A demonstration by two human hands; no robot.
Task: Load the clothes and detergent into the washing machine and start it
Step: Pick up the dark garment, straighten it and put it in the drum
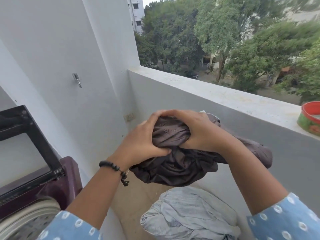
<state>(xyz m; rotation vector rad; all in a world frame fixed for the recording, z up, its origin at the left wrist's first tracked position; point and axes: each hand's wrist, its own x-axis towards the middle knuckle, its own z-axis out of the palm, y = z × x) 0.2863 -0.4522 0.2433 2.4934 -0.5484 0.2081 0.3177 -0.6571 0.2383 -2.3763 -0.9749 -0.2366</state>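
A bunched dark brown garment hangs in the air in front of me, over the balcony floor. My left hand grips its left side and my right hand grips its top, fingers curled into the cloth. Below it lies a pile of light grey-blue clothes. The top-loading washing machine stands at the lower left, maroon, with its dark lid raised and the perforated drum showing. No detergent is clearly in view.
The balcony's grey parapet wall runs across the right side, with a red-rimmed green container on its ledge. A white wall with a metal hook rises on the left. The tan floor shows between machine and clothes pile.
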